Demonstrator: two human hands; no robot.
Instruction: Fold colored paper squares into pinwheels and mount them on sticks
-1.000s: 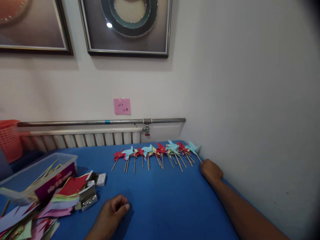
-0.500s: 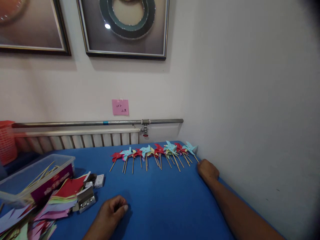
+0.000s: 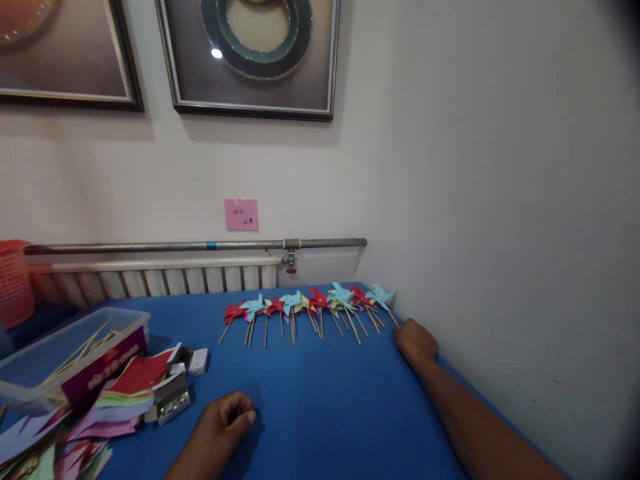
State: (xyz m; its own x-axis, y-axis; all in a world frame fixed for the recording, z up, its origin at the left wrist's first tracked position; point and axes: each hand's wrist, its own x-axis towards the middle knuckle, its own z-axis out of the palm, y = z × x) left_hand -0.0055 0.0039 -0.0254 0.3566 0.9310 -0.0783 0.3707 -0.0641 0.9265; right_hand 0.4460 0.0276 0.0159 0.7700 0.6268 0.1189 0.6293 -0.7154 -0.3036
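Far off by the right wall, my right hand (image 3: 416, 339) is closed around the lower end of a stick that bears a light blue paper pinwheel (image 3: 381, 297). To its left lies a row of red, blue and yellow pinwheels (image 3: 319, 300), several of them overlapping, their sticks pointing toward me. My left hand (image 3: 227, 415) rests on the blue tabletop (image 3: 320, 400) with its fingers curled in and the thumb near them; nothing shows in it. An opened small box (image 3: 173, 400) with shiny metal pieces is the nearest thing to that hand.
Stacked coloured paper (image 3: 133, 387) and cut pieces lie at the left. Behind them stands a clear plastic bin (image 3: 135, 319) with thin sticks inside. A small white box (image 3: 199, 362) sits nearby. A red basket (image 3: 15, 287), a radiator (image 3: 165, 280) and a pipe line the back wall.
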